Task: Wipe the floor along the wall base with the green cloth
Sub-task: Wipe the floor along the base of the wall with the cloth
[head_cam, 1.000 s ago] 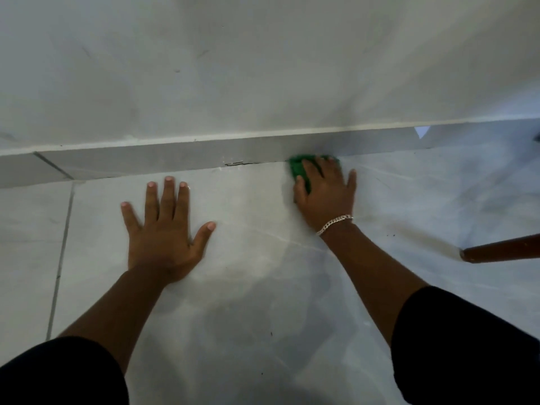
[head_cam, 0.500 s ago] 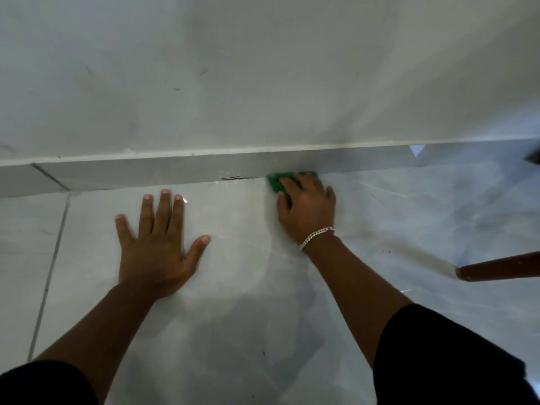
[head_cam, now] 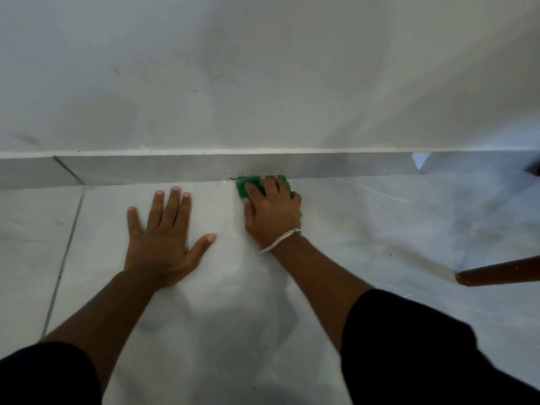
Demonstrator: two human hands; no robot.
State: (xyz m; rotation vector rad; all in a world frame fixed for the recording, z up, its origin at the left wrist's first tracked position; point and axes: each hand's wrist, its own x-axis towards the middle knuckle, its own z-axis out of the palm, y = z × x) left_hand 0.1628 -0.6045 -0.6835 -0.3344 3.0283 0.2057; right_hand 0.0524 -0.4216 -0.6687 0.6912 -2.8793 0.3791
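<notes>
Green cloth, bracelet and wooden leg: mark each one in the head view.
green cloth (head_cam: 241, 189), head view, its exposed left corner beside the fingers.
bracelet (head_cam: 280, 240), head view, middle of the chain on the right wrist.
wooden leg (head_cam: 496, 272), head view, along its shaft near the foot.

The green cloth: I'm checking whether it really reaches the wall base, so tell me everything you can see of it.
The green cloth is bright green, soft-looking and bunched, lying flat on the pale tiled floor. The right hand presses on it palm down, fingers spread across it, hiding most of it; only its left part and a sliver by the little finger show. Its far edge lies right along the grey skirting, apparently touching it. Its full size and shape cannot be told.
</notes>
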